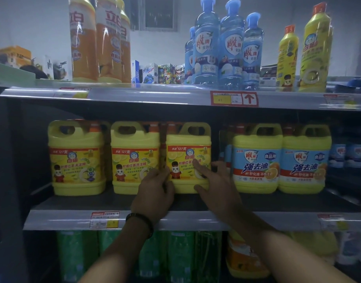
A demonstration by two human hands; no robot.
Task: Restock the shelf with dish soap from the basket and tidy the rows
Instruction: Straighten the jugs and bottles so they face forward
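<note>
Three yellow dish soap jugs with handles stand in a row on the middle shelf point(114, 202). Both hands are on the third yellow jug point(186, 152). My left hand point(155, 189) presses against its lower left corner, fingers curled around the edge between it and the second jug point(134, 156). My right hand point(213, 180) lies against its front and right side, fingers spread on the label. The first jug point(76, 158) stands apart at the left. No basket is in view.
Two yellow jugs with blue labels point(257, 160) stand just right of my right hand. The top shelf holds orange bottles point(98, 41), blue bottles point(224, 48) and yellow bottles point(314, 50). Green bottles point(181, 256) fill the shelf below. Price strips line the shelf edges.
</note>
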